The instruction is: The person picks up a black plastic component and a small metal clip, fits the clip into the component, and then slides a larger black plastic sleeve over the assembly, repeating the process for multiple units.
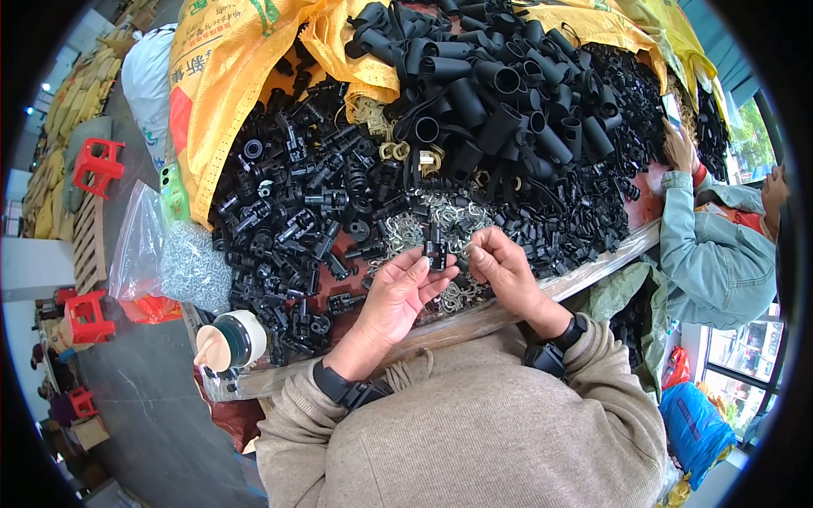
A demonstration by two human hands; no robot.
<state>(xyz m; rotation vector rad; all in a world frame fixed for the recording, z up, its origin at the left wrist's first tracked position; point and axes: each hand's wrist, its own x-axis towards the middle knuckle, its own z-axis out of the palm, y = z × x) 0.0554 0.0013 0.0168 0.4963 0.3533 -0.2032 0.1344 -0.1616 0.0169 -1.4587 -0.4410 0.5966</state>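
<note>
The left hand [396, 296] pinched a small black plastic connector [436, 251] (fingers clamped), the right hand [500, 267] fingertips closed together beside it near the table's [593, 269] front edge.

Yellow woven sack [222, 93] upper left, clear plastic bag [161, 254] of metal clips beside it

The small plastic fitting [436, 252] between the hands is black, as are the heaped connectors [296, 220] and tubes [491, 93]. The wire clips [440, 216] are silvery; the woven sacks [229, 76] are yellow with green and red print. The stools [97, 165] are red, the person's sweater [474, 432] beige, and the co-worker's jacket [711, 262] pale blue denim.
</note>
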